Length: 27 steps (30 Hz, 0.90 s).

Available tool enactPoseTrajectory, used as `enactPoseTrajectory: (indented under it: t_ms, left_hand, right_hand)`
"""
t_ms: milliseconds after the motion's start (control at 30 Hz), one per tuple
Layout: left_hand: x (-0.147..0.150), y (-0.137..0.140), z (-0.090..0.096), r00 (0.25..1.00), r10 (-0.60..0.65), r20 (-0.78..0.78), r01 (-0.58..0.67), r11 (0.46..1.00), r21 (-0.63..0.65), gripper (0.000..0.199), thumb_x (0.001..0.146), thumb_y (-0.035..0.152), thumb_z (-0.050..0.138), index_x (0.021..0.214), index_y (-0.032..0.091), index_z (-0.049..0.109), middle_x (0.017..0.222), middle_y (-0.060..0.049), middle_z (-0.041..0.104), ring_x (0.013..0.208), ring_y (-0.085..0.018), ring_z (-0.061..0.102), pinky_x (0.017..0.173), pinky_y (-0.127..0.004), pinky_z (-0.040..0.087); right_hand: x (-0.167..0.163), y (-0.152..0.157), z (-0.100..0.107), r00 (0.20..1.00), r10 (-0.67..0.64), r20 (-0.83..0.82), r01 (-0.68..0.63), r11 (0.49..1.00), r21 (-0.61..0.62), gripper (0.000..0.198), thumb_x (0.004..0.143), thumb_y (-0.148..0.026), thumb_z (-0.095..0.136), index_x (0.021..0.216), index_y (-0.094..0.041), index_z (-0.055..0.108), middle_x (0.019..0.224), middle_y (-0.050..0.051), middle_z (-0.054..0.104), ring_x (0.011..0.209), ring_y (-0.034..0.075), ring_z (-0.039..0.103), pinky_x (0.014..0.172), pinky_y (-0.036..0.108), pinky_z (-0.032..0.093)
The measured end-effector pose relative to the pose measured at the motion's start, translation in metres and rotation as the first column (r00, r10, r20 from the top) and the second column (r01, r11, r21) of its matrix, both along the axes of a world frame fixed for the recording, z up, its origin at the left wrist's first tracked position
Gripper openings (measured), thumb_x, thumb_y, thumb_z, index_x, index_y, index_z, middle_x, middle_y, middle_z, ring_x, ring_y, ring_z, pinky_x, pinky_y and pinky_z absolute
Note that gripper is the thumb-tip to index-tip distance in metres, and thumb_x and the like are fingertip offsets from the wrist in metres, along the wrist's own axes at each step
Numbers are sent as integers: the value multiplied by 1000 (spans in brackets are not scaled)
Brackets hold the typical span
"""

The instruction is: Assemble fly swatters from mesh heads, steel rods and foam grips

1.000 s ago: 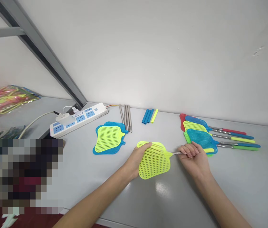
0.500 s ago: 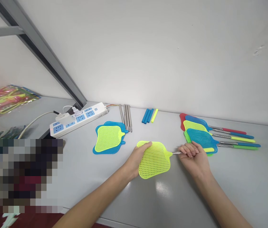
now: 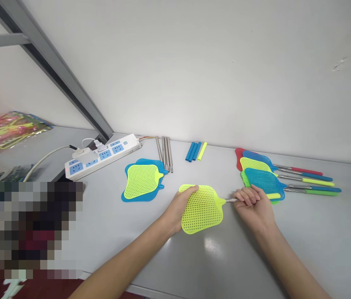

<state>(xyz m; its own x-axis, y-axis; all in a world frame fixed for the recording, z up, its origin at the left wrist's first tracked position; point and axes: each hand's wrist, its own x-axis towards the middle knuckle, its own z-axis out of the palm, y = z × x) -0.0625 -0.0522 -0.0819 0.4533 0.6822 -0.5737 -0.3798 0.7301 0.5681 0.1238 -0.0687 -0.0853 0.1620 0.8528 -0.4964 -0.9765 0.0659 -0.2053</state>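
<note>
To your left, crinkled clear-plastic packets [image 3: 10, 128] lie past a smooth, boxy power strip [image 3: 111, 153]. Next come flat perforated heads [image 3: 141, 182] and slim metal rods [image 3: 168, 154]. The fingers of your left hand [image 3: 176, 209] grasp the yellow-green swatter [image 3: 203, 211] by its hole-punched mesh, directly in front of you; those of your right hand [image 3: 253, 207] curl round its shiny shaft, near other swatters [image 3: 262, 179] with rounded grips on the grey surface [image 3: 188, 265].
</note>
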Motion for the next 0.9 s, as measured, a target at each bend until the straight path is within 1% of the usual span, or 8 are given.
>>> enactPoseTrajectory:
  t_ms: [200,433,567,733,900]
  left_hand:
    - [-1,0,-3,1000,-2,-2,2,1000,-16,26,67,39,58,77,15,56,79,-5,58,70,-17,58,66,-29,44]
    - [0,0,-1,1000,10,-7,-10,1000,-24,23,66,37,60,75,16,56,77,-3,57,69,-18,58,66,-30,44]
    - [0,0,-1,1000,6,-4,-6,999,-41,24,66,38,59,76,15,56,79,-4,57,71,-18,57,69,-32,44]
    - [-1,0,-5,1000,-6,-6,6,1000,-26,27,67,39,58,79,15,57,84,-6,58,75,-19,57,70,-32,44]
    - [-1,0,-7,1000,-14,6,14,1000,-14,27,67,39,58,80,15,57,85,-6,58,76,-20,57,71,-32,44]
  right_hand:
    - [0,-1,0,999,11,39,-11,1000,6,35,69,-8,42,52,-19,14,44,-8,12,36,7,17,38,21,28]
    - [0,0,0,1000,-4,6,4,1000,-11,34,70,-8,41,51,-19,16,44,-8,11,36,7,16,37,22,27]
    - [0,0,-1,1000,11,29,-11,1000,3,34,70,-9,42,51,-19,15,44,-8,11,36,7,16,37,22,28]
    - [1,0,-1,997,26,70,-27,1000,11,35,70,-10,42,51,-19,13,43,-8,11,36,7,17,38,21,28]
    - [1,0,0,998,23,61,-24,1000,4,35,70,-10,42,51,-19,14,43,-8,11,36,7,17,37,21,28]
